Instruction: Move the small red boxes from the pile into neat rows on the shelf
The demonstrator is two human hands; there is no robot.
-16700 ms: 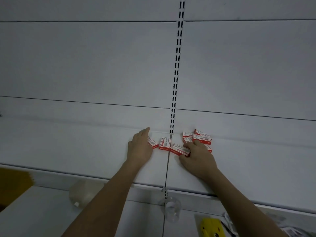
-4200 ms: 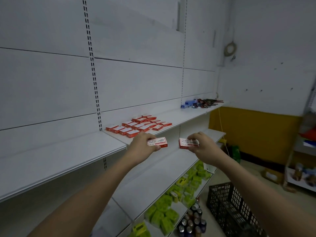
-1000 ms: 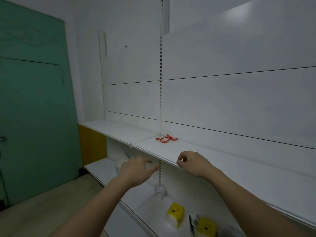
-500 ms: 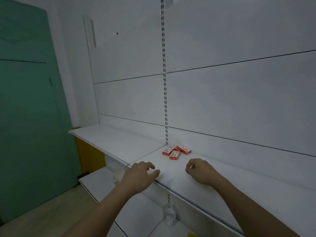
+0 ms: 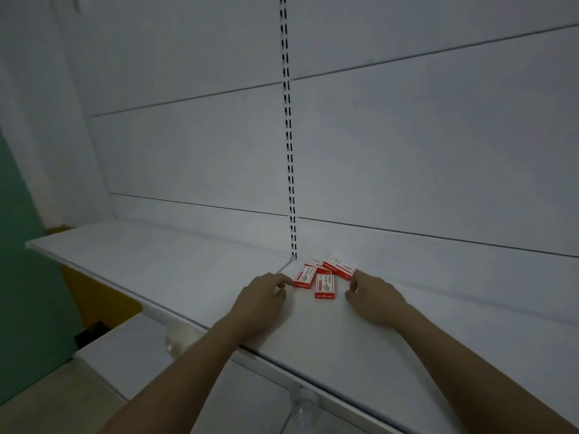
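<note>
A person reaches with both hands toward a small pile of red boxes lying at the back of a white shelf, just below the slotted upright. The left hand touches the leftmost box with a fingertip, its fingers loosely curled and holding nothing; the right hand sits just beside the rightmost box, fingers bent, whether it touches cannot be told.

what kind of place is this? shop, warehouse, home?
Most likely a small shop being stocked: white retail shelf on a slotted upright against panelled backing, with small red boxes of one product lying on it.
</note>
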